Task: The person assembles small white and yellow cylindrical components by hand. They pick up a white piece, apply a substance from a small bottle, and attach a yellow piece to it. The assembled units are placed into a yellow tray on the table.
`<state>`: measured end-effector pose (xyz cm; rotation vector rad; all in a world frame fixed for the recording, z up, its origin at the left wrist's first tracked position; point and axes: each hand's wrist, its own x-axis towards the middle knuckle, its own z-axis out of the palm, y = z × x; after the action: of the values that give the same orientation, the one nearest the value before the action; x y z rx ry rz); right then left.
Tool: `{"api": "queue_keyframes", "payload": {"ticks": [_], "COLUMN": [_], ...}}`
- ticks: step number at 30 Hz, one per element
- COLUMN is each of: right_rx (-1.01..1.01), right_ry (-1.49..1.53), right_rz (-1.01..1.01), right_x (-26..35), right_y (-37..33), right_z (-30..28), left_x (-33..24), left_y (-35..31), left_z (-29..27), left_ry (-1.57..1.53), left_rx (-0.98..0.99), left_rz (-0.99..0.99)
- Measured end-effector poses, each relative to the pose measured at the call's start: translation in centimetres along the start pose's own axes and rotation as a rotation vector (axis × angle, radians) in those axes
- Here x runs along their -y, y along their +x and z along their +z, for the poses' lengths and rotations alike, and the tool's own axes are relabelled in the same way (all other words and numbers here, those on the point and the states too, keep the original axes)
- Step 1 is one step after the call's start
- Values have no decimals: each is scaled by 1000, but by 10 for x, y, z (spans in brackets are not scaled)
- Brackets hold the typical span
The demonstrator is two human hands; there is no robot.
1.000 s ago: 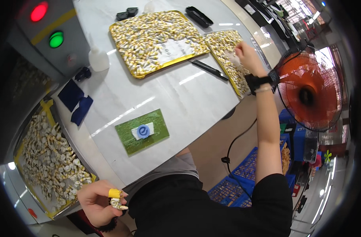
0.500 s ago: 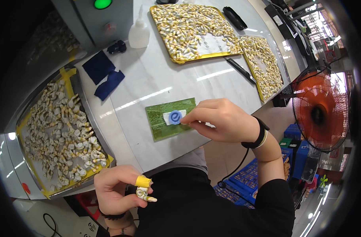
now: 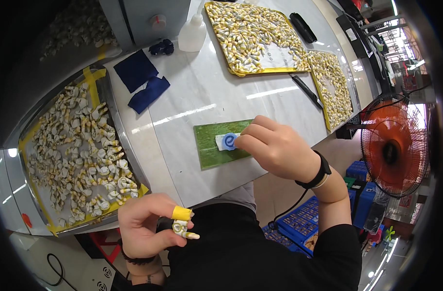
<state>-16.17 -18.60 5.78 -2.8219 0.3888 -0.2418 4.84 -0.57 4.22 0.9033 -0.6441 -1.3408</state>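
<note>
My left hand (image 3: pixel 146 225), a yellow wrap round one fingertip, pinches a small white-and-yellow moulded piece (image 3: pixel 181 227) with a pointed end. Over the table, the closed fingertips of my right hand (image 3: pixel 279 148) grip the right edge of a flat blue disc (image 3: pixel 228 142) with a darker curl on it. Under the disc is a white patch (image 3: pixel 219 143) on a green rectangular mat (image 3: pixel 207 157). My right fingers cover part of the disc, the patch and the mat's right side.
At left lies a tray (image 3: pixel 134 160) of similar white-and-yellow pieces. Two more trays, a large one (image 3: pixel 250 34) and a smaller one (image 3: pixel 330 82), stand far right beside a black-handled knife (image 3: pixel 306 91). A white bottle (image 3: pixel 191 35) and dark blue cloths (image 3: pixel 135 71) lie beyond; an orange fan (image 3: pixel 393 150) stands right.
The view has shifted, so the table and its things sit further right in the picture. Both hands keep their grips, and the disc stays over the white patch.
</note>
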Motion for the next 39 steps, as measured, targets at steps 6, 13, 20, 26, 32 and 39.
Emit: {"api": "queue_keyframes", "payload": {"ticks": [6, 13, 20, 26, 32, 39], "right_rx": [-5, -375, -492, -428, -385, -451], "right_ry": [-39, 503, 680, 658, 640, 674], "right_rz": [9, 90, -35, -65, -92, -163], "right_x": [7, 39, 56, 55, 57, 60], "right_y": [5, 11, 8, 6, 9, 16], "right_z": [5, -14, -11, -11, -8, -10], "left_x": [8, 14, 16, 16, 11, 1], "left_y": [6, 9, 11, 10, 10, 8], "left_z": [12, 26, 32, 35, 36, 41], "left_ry": [225, 568, 531, 510, 615, 603], "left_rx": [-154, -147, -77, -84, -67, -24], "left_rz": [184, 419, 468, 469, 490, 490]}}
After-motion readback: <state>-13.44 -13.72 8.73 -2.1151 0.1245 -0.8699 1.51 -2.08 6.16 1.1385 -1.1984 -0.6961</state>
